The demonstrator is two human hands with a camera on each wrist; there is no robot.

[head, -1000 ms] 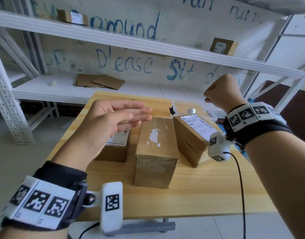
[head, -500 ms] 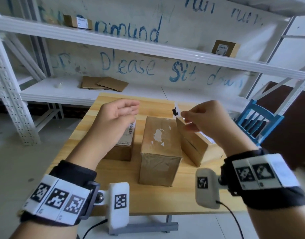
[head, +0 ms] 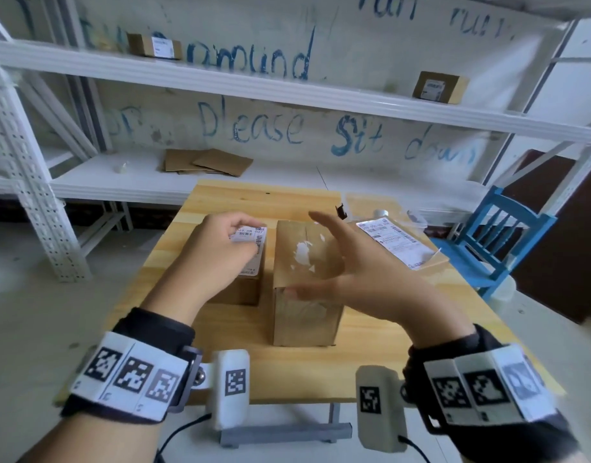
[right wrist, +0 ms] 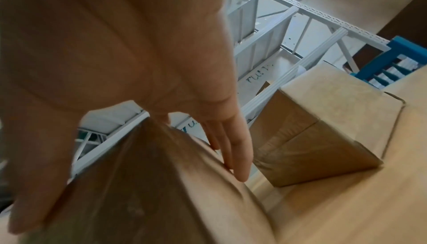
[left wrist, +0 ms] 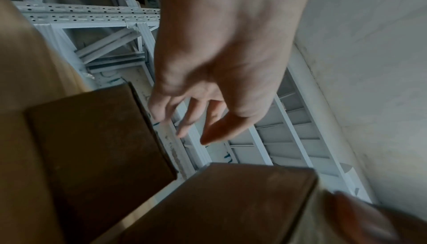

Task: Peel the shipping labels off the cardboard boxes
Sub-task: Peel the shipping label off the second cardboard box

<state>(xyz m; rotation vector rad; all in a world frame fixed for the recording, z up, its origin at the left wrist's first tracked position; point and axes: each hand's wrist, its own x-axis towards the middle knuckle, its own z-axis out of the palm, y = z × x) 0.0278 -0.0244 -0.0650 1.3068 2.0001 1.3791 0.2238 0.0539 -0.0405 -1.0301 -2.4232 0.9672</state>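
Note:
Three cardboard boxes stand on the wooden table [head: 220, 198]. The left box [head: 240, 289] carries a white label [head: 254, 233]. My left hand [head: 245, 242] hovers just over that label with loosely curled fingers [left wrist: 182, 129] and holds nothing. The middle box [head: 304, 315] shows only torn white label scraps [head: 302, 255]. My right hand [head: 317, 259] is spread open over it, thumb at its near edge, and its straight fingers [right wrist: 235, 156] lie along the middle box's right side [right wrist: 150, 193]. The right box [right wrist: 323, 129] bears a full label [head: 396, 242].
A blue chair [head: 498, 235] stands right of the table. White metal shelving [head: 220, 81] runs behind, with two small labelled boxes [head: 153, 46] [head: 439, 86] on the upper shelf and flattened cardboard [head: 207, 162] on the lower. A small black object [head: 340, 210] sits at the table's far edge.
My right hand came down from a raised fist at the right, passed a pinching pose, and now spreads open over the middle box. My left hand lowered onto the left box, fingers curling.

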